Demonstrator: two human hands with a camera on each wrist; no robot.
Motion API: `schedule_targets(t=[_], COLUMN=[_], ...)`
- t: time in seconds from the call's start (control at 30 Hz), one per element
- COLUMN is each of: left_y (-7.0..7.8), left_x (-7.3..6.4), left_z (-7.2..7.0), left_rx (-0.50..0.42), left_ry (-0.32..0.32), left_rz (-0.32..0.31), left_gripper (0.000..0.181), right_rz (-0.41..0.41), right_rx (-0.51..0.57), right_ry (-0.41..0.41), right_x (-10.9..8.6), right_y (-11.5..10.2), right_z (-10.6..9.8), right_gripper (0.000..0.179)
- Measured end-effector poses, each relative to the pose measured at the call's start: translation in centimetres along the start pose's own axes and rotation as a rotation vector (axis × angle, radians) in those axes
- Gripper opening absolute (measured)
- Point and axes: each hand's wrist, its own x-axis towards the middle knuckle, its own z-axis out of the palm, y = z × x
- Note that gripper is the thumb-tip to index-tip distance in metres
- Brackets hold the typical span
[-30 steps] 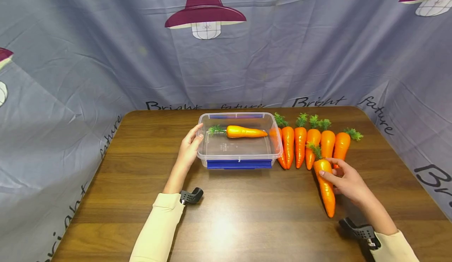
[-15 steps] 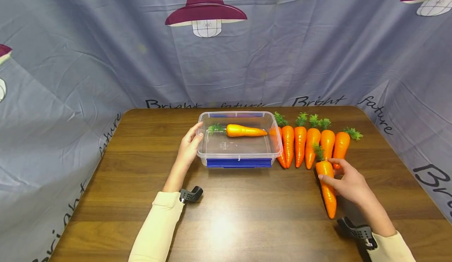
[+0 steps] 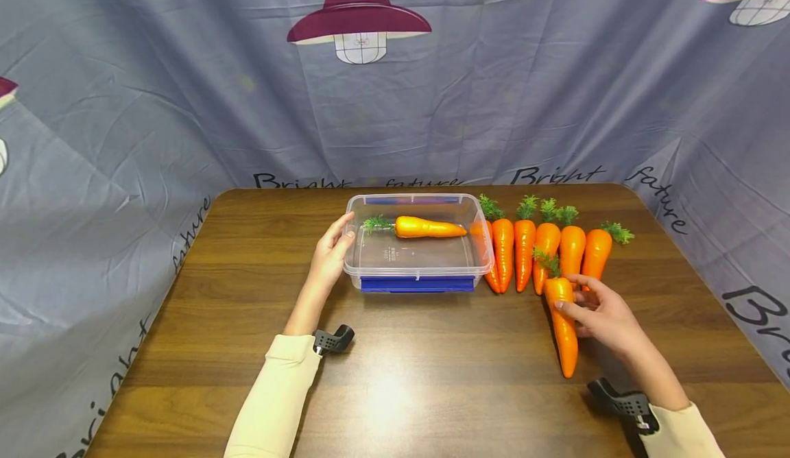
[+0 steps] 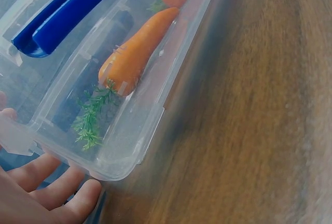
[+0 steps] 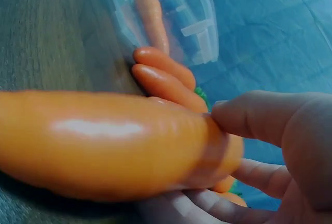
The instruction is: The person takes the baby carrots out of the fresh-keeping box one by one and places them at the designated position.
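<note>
My right hand (image 3: 607, 314) pinches an orange carrot (image 3: 564, 328) with a green leafy top, thumb on the near side and fingers round the other. Its tip points toward me, and in the right wrist view the held carrot (image 5: 104, 143) fills much of the foreground. With fairly straight fingers, my left hand (image 3: 330, 256) touches the left end of a clear plastic box (image 3: 417, 271) with blue side clips. Inside the lidless box lies one carrot (image 3: 428, 227), its leaves toward my left hand. Several fingertips rest against the end wall in the left wrist view.
Several more carrots (image 3: 524, 252) lie in a row right of the box, leafy tops away from me. The leftmost shows partly through the box wall. All stand on a brown wooden table (image 3: 395, 348) in front of a grey-blue cloth (image 3: 494, 101) with printed lamps.
The held carrot shifted slightly right, then back to the left with my right hand, its tip swinging left. My left hand and the box have stayed in place.
</note>
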Motion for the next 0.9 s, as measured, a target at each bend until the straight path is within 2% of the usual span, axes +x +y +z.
schedule_targets(t=[0.13,0.53,0.9], left_y=[0.04,-0.01,0.00], left_x=[-0.11,-0.11,-0.18], left_z=[-0.09,-0.06,-0.07], left_rx=[-0.001,0.001,-0.001], left_ry=[-0.006,-0.015,-0.016], left_rz=[-0.001,0.002,0.002], left_gripper=[0.048,0.049,0.048], right_rz=[-0.003,0.002,-0.006], right_rx=[-0.030,-0.109,-0.082], right_ry=[0.006,0.111,0.117], right_x=[-0.08,-0.43,-0.33], right_y=[-0.19,-0.05,0.15], right_z=[0.08,-0.64,-0.85], right_gripper=[0.066,0.065,0.061])
